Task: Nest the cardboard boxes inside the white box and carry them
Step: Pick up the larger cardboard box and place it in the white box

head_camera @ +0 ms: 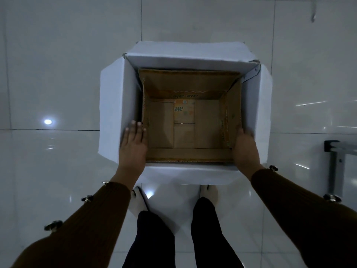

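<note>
Snugly, cardboard box (190, 120) fills white box (114, 105); hands flank edges.

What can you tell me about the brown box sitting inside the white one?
The brown cardboard box is plain corrugated card, open at the top and empty. Its bottom flaps are folded shut, one showing faded print with the letters "ale". It sits upright inside the white box, fitting closely, with its rim below the white rim. The left hand lies flat, fingers straight, along its left wall, and the right hand lies against its right wall, fingers tucked down between the two boxes.
</note>
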